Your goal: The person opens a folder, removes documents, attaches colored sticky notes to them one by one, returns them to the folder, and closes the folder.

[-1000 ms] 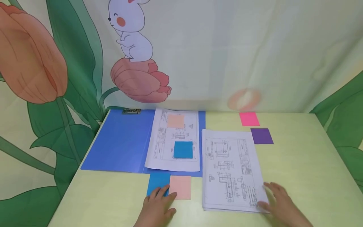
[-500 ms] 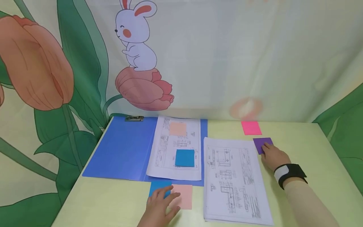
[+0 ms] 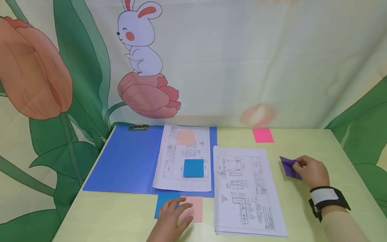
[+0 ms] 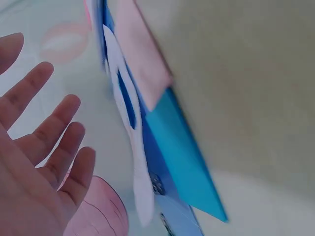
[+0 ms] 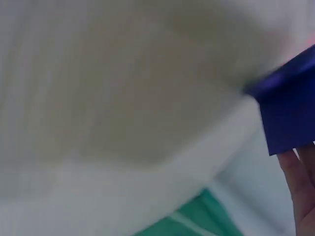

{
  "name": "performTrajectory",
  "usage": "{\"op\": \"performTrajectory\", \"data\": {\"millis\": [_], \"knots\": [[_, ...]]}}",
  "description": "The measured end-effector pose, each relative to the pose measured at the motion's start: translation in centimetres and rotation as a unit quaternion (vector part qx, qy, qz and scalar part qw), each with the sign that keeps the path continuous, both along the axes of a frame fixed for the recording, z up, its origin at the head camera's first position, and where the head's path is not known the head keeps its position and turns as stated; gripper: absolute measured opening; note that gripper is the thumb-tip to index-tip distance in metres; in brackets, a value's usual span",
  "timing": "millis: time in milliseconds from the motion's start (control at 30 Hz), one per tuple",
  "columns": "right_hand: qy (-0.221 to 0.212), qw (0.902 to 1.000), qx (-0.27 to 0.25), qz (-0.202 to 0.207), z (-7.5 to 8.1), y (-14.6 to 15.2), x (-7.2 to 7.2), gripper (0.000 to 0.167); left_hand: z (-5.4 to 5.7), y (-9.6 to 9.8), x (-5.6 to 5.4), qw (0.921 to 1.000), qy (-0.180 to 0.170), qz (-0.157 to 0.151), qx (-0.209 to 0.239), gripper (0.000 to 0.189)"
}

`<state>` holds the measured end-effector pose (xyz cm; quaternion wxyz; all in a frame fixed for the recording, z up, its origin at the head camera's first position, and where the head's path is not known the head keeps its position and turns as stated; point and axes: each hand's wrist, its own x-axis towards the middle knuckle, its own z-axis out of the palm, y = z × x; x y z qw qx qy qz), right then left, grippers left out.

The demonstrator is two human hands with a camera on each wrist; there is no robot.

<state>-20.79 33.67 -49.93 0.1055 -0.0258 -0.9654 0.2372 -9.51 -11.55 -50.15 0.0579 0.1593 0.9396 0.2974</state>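
Observation:
My right hand [image 3: 313,170] pinches a purple sticky note [image 3: 291,168] by its right side, to the right of the paper stack. In the right wrist view the purple note [image 5: 290,110] looks bent, with fingers [image 5: 297,184] at its lower edge. My left hand [image 3: 169,220] hovers with loosely spread fingers over a blue sticky note [image 3: 161,203] and a pale pink sticky note [image 3: 196,210], partly hiding both. The left wrist view shows the left hand [image 4: 37,162] holding nothing, apart from the blue note [image 4: 179,152] and pink note [image 4: 140,54].
A blue clip folder [image 3: 124,161] lies spread at the left, bearing printed drawing sheets [image 3: 169,183] with a pale pink note [image 3: 185,137] and a blue note [image 3: 193,168]. A stack of drawing sheets [image 3: 254,205] lies right of it. A bright pink note [image 3: 263,135] lies near the back.
My right hand went from the stack's lower right edge to the purple note, took hold of it and lifted it toward the right. My left hand has stayed nearly in place.

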Motion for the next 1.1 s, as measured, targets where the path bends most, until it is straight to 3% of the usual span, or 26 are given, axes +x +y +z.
{"op": "performTrajectory", "data": {"millis": [67, 133, 200, 233, 267, 300, 333, 400, 433, 467, 533, 633, 767, 833, 967, 1033, 1100], "knots": [[0.002, 0.9977, -0.067, -0.009, 1.5, -1.7, 0.6, 0.019, 0.5, 0.6, -0.4, 0.9999, -0.002, -0.014, 0.003, 0.039], [0.011, 0.9924, -0.122, 0.008, 3.1, -4.0, 1.4, 0.018, 1.3, 1.8, -1.0, 0.9994, -0.016, -0.023, 0.02, 0.049], [0.034, 0.9845, -0.168, 0.037, 4.5, -6.8, 2.4, 0.012, 2.0, 3.4, -2.0, 0.9948, -0.057, -0.018, 0.082, 0.059], [0.054, 0.9787, -0.189, 0.06, 5.0, -8.2, 3.0, 0.009, 2.3, 4.3, -2.5, 0.9868, -0.091, -0.011, 0.133, 0.062], [0.077, 0.9724, -0.203, 0.086, 5.3, -9.5, 3.6, 0.01, 2.5, 5.2, -3.0, 0.9718, -0.128, -0.002, 0.198, 0.064], [0.101, 0.9651, -0.213, 0.114, 5.5, -10.8, 4.3, 0.013, 2.8, 6.2, -3.4, 0.9488, -0.168, 0.007, 0.267, 0.065], [0.122, 0.9571, -0.222, 0.14, 5.6, -12.1, 4.9, 0.018, 3.0, 7.1, -3.8, 0.9173, -0.208, 0.014, 0.339, 0.066], [0.155, 0.9418, -0.238, 0.18, 5.5, -14.4, 6.3, 0.025, 3.2, 8.6, -4.2, 0.8413, -0.279, 0.013, 0.463, 0.064], [0.167, 0.9342, -0.247, 0.196, 5.3, -15.3, 6.9, 0.028, 3.2, 9.2, -4.3, 0.8093, -0.302, 0.008, 0.503, 0.064], [0.175, 0.9287, -0.255, 0.204, 5.1, -16.1, 7.4, 0.03, 3.3, 9.7, -4.3, 0.7865, -0.317, 0.003, 0.53, 0.063], [0.185, 0.9188, -0.278, 0.211, 4.6, -17.4, 8.4, 0.031, 3.1, 10.3, -4.2, 0.7592, -0.328, -0.008, 0.562, 0.062], [0.18, 0.9021, -0.339, 0.197, 3.9, -18.6, 9.5, 0.027, 2.7, 10.4, -4.1, 0.7469, -0.323, -0.023, 0.581, 0.055], [0.143, 0.8714, -0.441, 0.16, 3.7, -19.3, 10.3, 0.016, 2.5, 10.1, -4.0, 0.7166, -0.346, -0.05, 0.603, 0.048], [0.115, 0.8649, -0.47, 0.132, 3.9, -19.5, 10.4, 0.011, 2.5, 10.0, -3.9, 0.6981, -0.357, -0.052, 0.619, 0.045], [0.048, 0.8535, -0.515, 0.066, 4.5, -19.4, 10.3, 0.007, 2.8, 10.1, -3.8, 0.6736, -0.357, -0.042, 0.646, 0.045], [0.021, 0.832, -0.553, 0.04, 4.6, -19.3, 10.2, 0.008, 2.9, 10.1, -3.8, 0.6621, -0.36, -0.036, 0.656, 0.05], [0.006, 0.7958, -0.605, 0.027, 4.7, -19.2, 10.0, 0.009, 3.0, 10.1, -3.7, 0.6522, -0.362, -0.032, 0.665, 0.054]]}}
